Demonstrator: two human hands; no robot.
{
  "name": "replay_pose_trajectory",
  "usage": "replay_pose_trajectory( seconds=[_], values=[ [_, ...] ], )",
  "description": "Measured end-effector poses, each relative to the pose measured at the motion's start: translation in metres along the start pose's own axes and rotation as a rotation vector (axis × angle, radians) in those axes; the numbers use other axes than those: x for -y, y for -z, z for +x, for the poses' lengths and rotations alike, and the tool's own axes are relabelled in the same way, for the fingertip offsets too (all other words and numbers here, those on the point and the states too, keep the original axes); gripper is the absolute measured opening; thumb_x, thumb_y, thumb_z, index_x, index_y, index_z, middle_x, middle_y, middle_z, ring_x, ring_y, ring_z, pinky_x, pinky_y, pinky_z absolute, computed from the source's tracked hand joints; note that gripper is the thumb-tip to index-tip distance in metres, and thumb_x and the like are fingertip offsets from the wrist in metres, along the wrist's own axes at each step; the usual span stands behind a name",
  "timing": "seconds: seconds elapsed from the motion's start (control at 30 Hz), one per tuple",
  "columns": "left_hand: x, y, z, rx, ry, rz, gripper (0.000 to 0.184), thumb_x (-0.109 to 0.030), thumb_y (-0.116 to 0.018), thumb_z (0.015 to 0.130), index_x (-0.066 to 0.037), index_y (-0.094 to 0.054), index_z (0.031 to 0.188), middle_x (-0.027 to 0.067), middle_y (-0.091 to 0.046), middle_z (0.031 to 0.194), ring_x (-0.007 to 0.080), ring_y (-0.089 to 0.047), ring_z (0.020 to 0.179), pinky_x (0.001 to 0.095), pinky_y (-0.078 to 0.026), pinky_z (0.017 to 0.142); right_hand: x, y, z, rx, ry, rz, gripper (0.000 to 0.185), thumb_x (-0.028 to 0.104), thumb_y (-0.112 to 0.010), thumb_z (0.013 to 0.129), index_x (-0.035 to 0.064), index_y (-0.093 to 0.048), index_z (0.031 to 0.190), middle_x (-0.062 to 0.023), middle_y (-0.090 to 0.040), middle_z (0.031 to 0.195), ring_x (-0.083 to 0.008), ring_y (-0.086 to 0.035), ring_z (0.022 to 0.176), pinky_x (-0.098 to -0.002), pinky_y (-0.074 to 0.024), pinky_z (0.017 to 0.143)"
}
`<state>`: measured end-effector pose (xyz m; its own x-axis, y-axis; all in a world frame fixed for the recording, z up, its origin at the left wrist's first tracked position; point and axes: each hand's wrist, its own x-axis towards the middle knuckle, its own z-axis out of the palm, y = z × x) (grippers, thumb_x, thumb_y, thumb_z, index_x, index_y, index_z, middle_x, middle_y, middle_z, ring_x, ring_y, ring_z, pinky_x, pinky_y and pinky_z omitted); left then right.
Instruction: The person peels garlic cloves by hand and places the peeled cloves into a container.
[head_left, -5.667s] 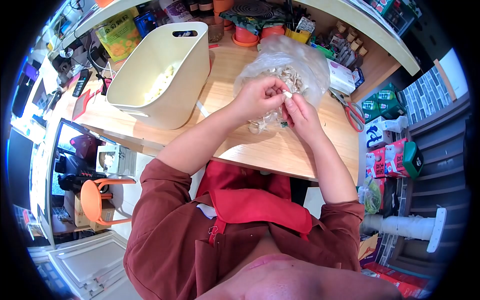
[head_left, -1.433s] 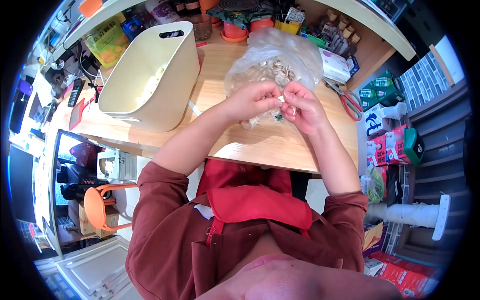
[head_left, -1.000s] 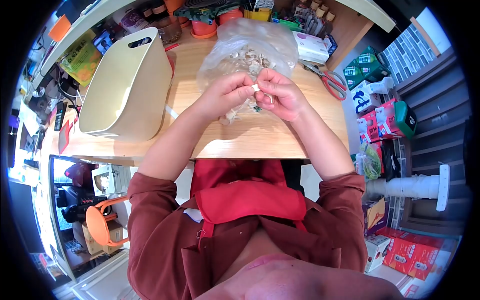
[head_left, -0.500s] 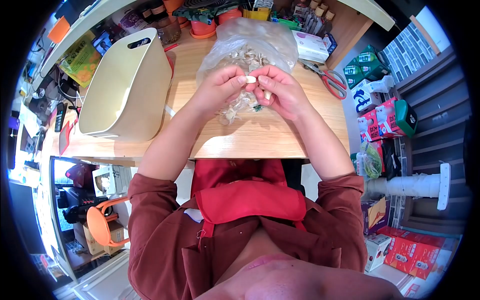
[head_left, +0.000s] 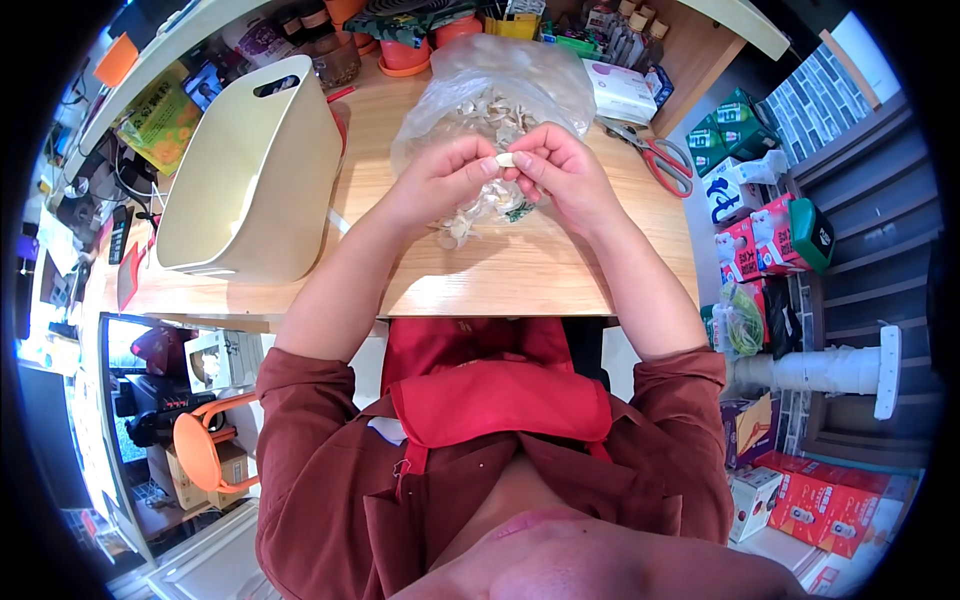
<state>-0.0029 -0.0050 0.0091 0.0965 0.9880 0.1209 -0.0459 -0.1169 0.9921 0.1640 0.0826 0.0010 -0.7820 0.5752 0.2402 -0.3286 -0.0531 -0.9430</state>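
A small pale garlic clove (head_left: 505,159) is pinched between the fingertips of both hands. My left hand (head_left: 447,178) grips it from the left with thumb and forefinger. On the other side, my right hand (head_left: 560,172) has its thumb and fingers closed at the clove's right end. The right hand's curled fingers hide whatever else may lie in that palm. Beneath and behind the hands lies a clear plastic bag (head_left: 450,95) with dry garlic skins (head_left: 492,107) in and around it. More papery skins (head_left: 460,228) are strewn on the wooden table (head_left: 500,285) just below the hands.
A tall cream bin (head_left: 285,190) stands on the table at the left. Red-handled scissors (head_left: 667,165) lie near the right edge, beside a white box (head_left: 618,92). Jars and pots line the back shelf. Packages (head_left: 740,255) are stacked on the floor at right.
The right fingers have shifted up and closed around the clove's end. A second pale piece that showed in the right hand is now out of sight. The arms have barely moved.
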Motion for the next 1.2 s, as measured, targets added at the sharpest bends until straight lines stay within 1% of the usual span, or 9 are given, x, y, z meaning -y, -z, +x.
replay_pose_trajectory(
  seconds=[0.2, 0.33, 0.37, 0.47, 0.67, 0.73, 0.87, 0.97, 1.2],
  values=[
    [0.001, 0.004, -0.002, 0.077, 0.004, 0.05, 0.012, -0.016, -0.054, 0.088, -0.005, -0.055, 0.09, -0.0068, -0.044, 0.066, 0.0015, -0.035, 0.056, 0.0172, -0.027, 0.049, 0.001, -0.003, -0.002, 0.004, -0.04, -0.129, 0.009, 0.009, -0.053, 0.087, 0.0026, -0.051, 0.092, -0.0052, -0.059, 0.075, -0.0068, -0.049, 0.059, -0.019, -0.0385, 0.052],
    [0.004, 0.005, -0.003, 0.152, -0.076, 0.069, 0.009, -0.013, -0.057, 0.086, -0.005, -0.057, 0.088, -0.0067, -0.048, 0.07, 0.0011, -0.039, 0.061, 0.0169, -0.029, 0.052, 0.002, 0.002, -0.003, 0.108, -0.138, 0.142, 0.01, 0.011, -0.054, 0.086, 0.003, -0.051, 0.091, -0.0065, -0.059, 0.074, -0.0075, -0.05, 0.059, -0.0187, -0.0382, 0.05],
    [0.011, 0.007, -0.002, 0.15, -0.095, 0.092, 0.008, -0.012, -0.058, 0.085, -0.004, -0.057, 0.088, -0.0048, -0.052, 0.075, 0.0021, -0.044, 0.067, 0.0176, -0.034, 0.058, 0.002, 0.004, -0.003, 0.139, -0.163, 0.211, 0.01, 0.011, -0.055, 0.086, 0.0032, -0.051, 0.091, -0.0069, -0.059, 0.074, -0.0078, -0.05, 0.058, -0.0188, -0.0382, 0.05],
    [0.009, 0.007, -0.004, 0.168, -0.122, 0.129, 0.009, -0.011, -0.058, 0.084, -0.003, -0.057, 0.088, -0.0027, -0.055, 0.08, 0.0036, -0.048, 0.074, 0.0188, -0.038, 0.063, -0.002, 0.007, -0.002, 0.196, -0.203, 0.348, 0.009, 0.01, -0.055, 0.085, 0.0036, -0.051, 0.089, -0.0085, -0.06, 0.074, -0.0089, -0.05, 0.056, -0.0193, -0.0371, 0.048],
    [0.004, 0.007, -0.005, 0.162, -0.206, 0.255, 0.009, -0.01, -0.058, 0.084, -0.001, -0.057, 0.086, -0.0016, -0.056, 0.081, 0.0045, -0.049, 0.075, 0.0195, -0.039, 0.064, -0.004, 0.009, -0.001, 0.23, -0.251, 0.496, 0.008, 0.01, -0.055, 0.085, 0.0037, -0.052, 0.088, -0.0088, -0.059, 0.073, -0.009, -0.049, 0.055, -0.0193, -0.0359, 0.046],
    [0.007, 0.006, -0.005, 0.129, -0.156, 0.217, 0.009, -0.011, -0.058, 0.084, -0.002, -0.057, 0.088, -0.0019, -0.056, 0.08, 0.0041, -0.049, 0.074, 0.0192, -0.039, 0.063, -0.005, 0.009, -0.001, 0.219, -0.258, 0.528, 0.007, 0.01, -0.055, 0.085, 0.0037, -0.052, 0.089, -0.0087, -0.059, 0.073, -0.009, -0.049, 0.055, -0.0192, -0.0363, 0.047],
    [0.003, 0.0, -0.003, 0.042, -0.059, -0.14, 0.01, -0.012, -0.058, 0.084, -0.004, -0.057, 0.091, -0.0029, -0.054, 0.08, 0.0032, -0.048, 0.073, 0.0184, -0.038, 0.064, -0.004, -0.003, -0.002, 0.022, -0.137, 0.433, 0.009, 0.009, -0.054, 0.085, 0.003, -0.051, 0.091, -0.0088, -0.06, 0.075, -0.009, -0.049, 0.056, -0.019, -0.0377, 0.049],
    [0.007, 0.004, -0.002, -0.132, 0.019, 0.042, 0.014, -0.013, -0.059, 0.084, -0.005, -0.057, 0.094, -0.0038, -0.054, 0.08, 0.0025, -0.047, 0.073, 0.0177, -0.038, 0.065, -0.004, -0.002, -0.001, -0.099, -0.043, 0.293, 0.011, 0.009, -0.054, 0.086, 0.0024, -0.05, 0.094, -0.0089, -0.061, 0.077, -0.0091, -0.05, 0.057, -0.0196, -0.0397, 0.051],
    [0.006, 0.004, 0.001, -0.179, -0.045, 0.118, 0.015, -0.013, -0.061, 0.083, -0.004, -0.058, 0.094, -0.004, -0.055, 0.081, 0.0026, -0.047, 0.074, 0.0175, -0.038, 0.066, -0.007, -0.007, -0.001, -0.193, 0.081, 0.003, 0.008, 0.006, -0.052, 0.087, 0.0015, -0.049, 0.094, -0.0077, -0.06, 0.078, -0.0078, -0.051, 0.06, -0.0198, -0.0427, 0.055]
  ],
)
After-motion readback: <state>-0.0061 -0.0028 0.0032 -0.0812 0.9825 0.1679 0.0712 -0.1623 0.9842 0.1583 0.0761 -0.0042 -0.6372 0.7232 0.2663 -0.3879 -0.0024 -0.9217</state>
